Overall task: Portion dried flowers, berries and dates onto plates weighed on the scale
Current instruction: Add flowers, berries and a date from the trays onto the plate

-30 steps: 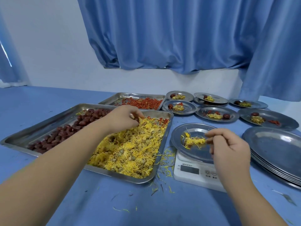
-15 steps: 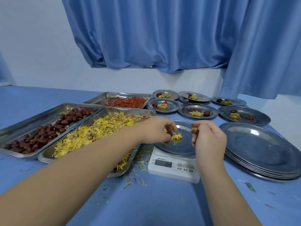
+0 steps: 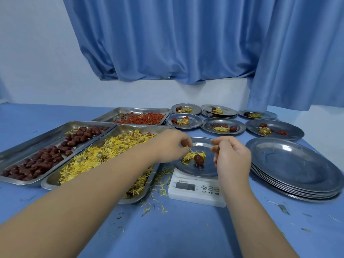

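1 date (image 3: pixel 198 159) now on the plate (image 3: pixel 202 171); left hand (image 3: pixel 168 148) pinches another date (image 3: pixel 183 143), right hand (image 3: pixel 232 161) curled empty

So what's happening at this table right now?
A person is portioning onto the plate on the scale. It holds yellow dried flowers and one date. The left hand hovers over it, pinching a dark piece, maybe another date; the right hand hovers beside, fingers curled, contents unclear. Filled plates sit behind, empty plates stacked to the right.
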### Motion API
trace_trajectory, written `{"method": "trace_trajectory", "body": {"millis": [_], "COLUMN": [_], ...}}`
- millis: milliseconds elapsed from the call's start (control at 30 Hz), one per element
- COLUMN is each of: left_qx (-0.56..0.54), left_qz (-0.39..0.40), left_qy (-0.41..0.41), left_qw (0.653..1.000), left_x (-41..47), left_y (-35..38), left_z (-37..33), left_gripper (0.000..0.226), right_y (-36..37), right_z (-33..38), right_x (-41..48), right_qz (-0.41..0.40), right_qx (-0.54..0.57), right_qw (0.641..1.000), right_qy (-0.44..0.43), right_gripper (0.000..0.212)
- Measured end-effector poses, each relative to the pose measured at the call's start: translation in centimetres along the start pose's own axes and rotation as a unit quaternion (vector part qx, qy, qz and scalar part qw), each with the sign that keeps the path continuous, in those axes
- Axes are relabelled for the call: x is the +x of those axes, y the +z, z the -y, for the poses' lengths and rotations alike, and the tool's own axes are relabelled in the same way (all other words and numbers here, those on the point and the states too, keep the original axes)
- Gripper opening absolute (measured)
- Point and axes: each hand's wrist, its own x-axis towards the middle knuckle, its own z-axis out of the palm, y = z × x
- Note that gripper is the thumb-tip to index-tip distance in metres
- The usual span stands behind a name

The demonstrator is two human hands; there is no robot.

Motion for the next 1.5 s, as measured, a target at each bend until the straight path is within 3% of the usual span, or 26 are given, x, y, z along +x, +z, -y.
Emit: {"method": "trace_trajectory", "body": {"millis": [300, 533, 700, 800, 1033, 1200, 1267, 1367, 1500], "left_qx": [-0.012, 0.018, -0.037, 0.011, -0.025, -0.009, -0.022, -0.088, 0.069], "left_qz": [-0.026, -0.048, -0.077, -0.069, -0.089, -0.063, -0.046, 0.013, 0.055], "left_qy": [-0.07, -0.139, -0.232, -0.23, -0.236, -0.275, -0.289, -0.335, -0.33], "left_qw": [0.997, 0.989, 0.969, 0.971, 0.967, 0.959, 0.956, 0.938, 0.94], "left_x": [-0.4, 0.8, 1.8, 3.4, 9.0, 13.7, 15.4, 17.6, 19.7], "left_y": [-4.4, -7.5, -9.1, -9.3, -7.6, -7.0, -6.7, -5.4, -2.5], "left_z": [5.5, 11.0, 16.2, 18.5, 22.4, 25.4, 26.5, 26.9, 28.4], "left_gripper": [0.017, 0.012, 0.008, 0.013, 0.018, 0.004, 0.02, 0.062, 0.06], "right_y": [1.1, 4.1, 6.3, 7.2, 6.3, 6.0, 6.1, 6.0, 6.0], "right_z": [1.1, 4.7, 5.6, 4.8, 1.7, 0.1, -0.4, -0.8, -1.1], "right_x": [-0.8, 4.7, 8.0, 9.7, 13.1, 14.8, 15.1, 15.4, 15.7], "right_qz": [0.071, 0.224, 0.31, 0.319, 0.353, 0.32, 0.316, 0.31, 0.299], "right_qx": [0.05, -0.063, -0.14, -0.173, -0.259, -0.23, -0.218, -0.214, -0.206], "right_qw": [0.996, 0.972, 0.94, 0.931, 0.897, 0.917, 0.922, 0.924, 0.929], "right_qy": [0.019, 0.009, -0.032, -0.041, -0.058, -0.055, -0.053, -0.061, -0.068], "right_gripper": [0.04, 0.023, 0.018, 0.018, 0.018, 0.02, 0.021, 0.021, 0.023]}}
